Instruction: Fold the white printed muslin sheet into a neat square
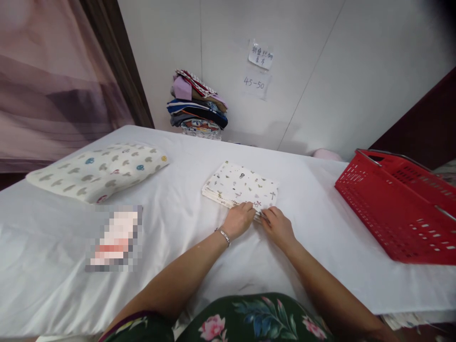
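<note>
A folded white cloth (239,184) with small printed figures lies in several layers on the white-covered table (178,190). My left hand (239,219) grips its near edge, fingers curled over the layers. Just to the right, my right hand (278,227) pinches the near right corner of the same cloth. Both hands are close together, and the fingertips are partly hidden by the fabric. A bracelet (223,236) circles my left wrist.
Left on the table lies a cream cloth (103,168) with mushroom-like prints, and nearer me a blurred-out flat object (116,238). A red basket (402,209) stands at the right edge. Folded fabrics (197,107) are stacked by the wall behind, below paper notes (260,57).
</note>
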Available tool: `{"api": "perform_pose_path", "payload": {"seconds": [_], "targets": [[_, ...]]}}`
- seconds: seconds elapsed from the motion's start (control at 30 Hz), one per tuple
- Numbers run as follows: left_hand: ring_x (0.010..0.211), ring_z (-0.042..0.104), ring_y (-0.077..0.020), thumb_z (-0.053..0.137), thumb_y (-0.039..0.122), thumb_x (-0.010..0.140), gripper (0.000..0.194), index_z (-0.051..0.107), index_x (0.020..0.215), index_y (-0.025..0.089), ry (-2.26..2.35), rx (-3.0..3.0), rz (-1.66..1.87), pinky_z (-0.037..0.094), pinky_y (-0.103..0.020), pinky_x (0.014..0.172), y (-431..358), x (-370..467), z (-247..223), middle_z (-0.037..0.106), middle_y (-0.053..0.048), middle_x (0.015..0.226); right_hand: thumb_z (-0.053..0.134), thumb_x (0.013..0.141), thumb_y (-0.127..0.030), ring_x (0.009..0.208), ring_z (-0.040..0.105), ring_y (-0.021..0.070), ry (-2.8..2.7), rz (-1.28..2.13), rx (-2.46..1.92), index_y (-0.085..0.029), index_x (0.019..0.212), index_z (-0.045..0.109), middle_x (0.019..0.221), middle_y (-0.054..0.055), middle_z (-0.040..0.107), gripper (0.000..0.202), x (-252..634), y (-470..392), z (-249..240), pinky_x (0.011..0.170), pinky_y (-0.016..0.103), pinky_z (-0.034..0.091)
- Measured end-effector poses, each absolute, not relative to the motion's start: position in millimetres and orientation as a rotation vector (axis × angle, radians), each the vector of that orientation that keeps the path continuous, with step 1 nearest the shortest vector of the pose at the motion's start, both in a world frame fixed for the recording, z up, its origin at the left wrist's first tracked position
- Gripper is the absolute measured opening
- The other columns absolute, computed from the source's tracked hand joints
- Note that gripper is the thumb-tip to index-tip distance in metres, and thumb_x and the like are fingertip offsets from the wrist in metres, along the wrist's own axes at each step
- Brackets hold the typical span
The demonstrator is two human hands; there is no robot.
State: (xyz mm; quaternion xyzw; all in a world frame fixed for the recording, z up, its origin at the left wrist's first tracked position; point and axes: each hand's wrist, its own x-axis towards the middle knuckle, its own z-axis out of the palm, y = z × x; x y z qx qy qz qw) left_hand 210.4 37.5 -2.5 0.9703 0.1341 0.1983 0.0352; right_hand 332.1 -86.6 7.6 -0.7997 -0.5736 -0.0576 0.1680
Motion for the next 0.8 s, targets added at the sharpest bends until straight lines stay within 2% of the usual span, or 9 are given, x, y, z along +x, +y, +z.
{"api": "perform_pose_path", "payload": {"seconds": [0.13,0.27,0.33,0.5,0.67,0.8], "targets": [[0.080,0.048,-0.0150,0.036,0.019,0.087,0.019,0.054,0.082,0.019,0.452,2.950,0.615,0.039,-0.026,0.062,36.4,212.2,-1.8,0.051,-0.004,0.089,0.038,0.086,-0.023,0.086,0.051,0.0178,-1.690,-0.190,-2.221,-0.022,0.093,0.059,0.090,0.005,0.056,0.022,333.0,-86.4,8.9,0.068,0.027,0.041],[0.083,0.050,-0.0146,0.036,0.016,0.086,0.021,0.050,0.101,0.021,0.517,2.908,0.666,0.040,-0.026,0.063,37.5,212.2,-3.1,0.050,-0.004,0.104,0.036,0.088,-0.024,0.086,0.051,0.0179,-1.714,-0.196,-2.215,-0.021,0.092,0.060,0.089,0.006,0.056,0.024,332.9,-88.2,8.4,0.067,0.027,0.041],[0.081,0.050,-0.0148,0.036,0.016,0.086,0.025,0.047,0.107,0.022,0.525,2.914,0.660,0.040,-0.026,0.062,39.6,212.1,-4.0,0.051,-0.004,0.101,0.036,0.088,-0.024,0.085,0.051,0.0171,-1.720,-0.210,-2.229,-0.021,0.094,0.060,0.090,0.006,0.057,0.025,332.7,-88.7,8.5,0.068,0.026,0.041],[0.077,0.050,-0.0158,0.038,0.015,0.085,0.016,0.053,0.089,0.020,0.490,3.010,0.580,0.039,-0.027,0.059,46.5,210.8,-5.0,0.053,-0.004,0.090,0.035,0.089,-0.025,0.084,0.051,0.0156,-1.787,-0.208,-2.308,-0.021,0.093,0.059,0.089,0.005,0.056,0.025,331.0,-88.2,12.4,0.065,0.024,0.039],[0.077,0.050,-0.0144,0.036,0.014,0.085,0.019,0.053,0.091,0.021,0.391,3.015,0.537,0.039,-0.026,0.060,51.6,204.0,-3.0,0.053,-0.004,0.093,0.034,0.090,-0.025,0.085,0.050,0.0154,-1.826,-0.176,-2.354,-0.021,0.096,0.058,0.090,0.005,0.056,0.025,328.2,-88.3,16.0,0.065,0.023,0.038],[0.080,0.051,-0.0142,0.036,0.024,0.087,0.018,0.052,0.095,0.021,0.304,2.967,0.540,0.040,-0.026,0.064,54.4,197.3,-0.6,0.053,-0.004,0.096,0.040,0.087,-0.030,0.086,0.049,0.0159,-1.858,-0.124,-2.376,-0.021,0.095,0.057,0.093,0.005,0.055,0.021,326.7,-90.0,17.3,0.063,0.023,0.038]]}}
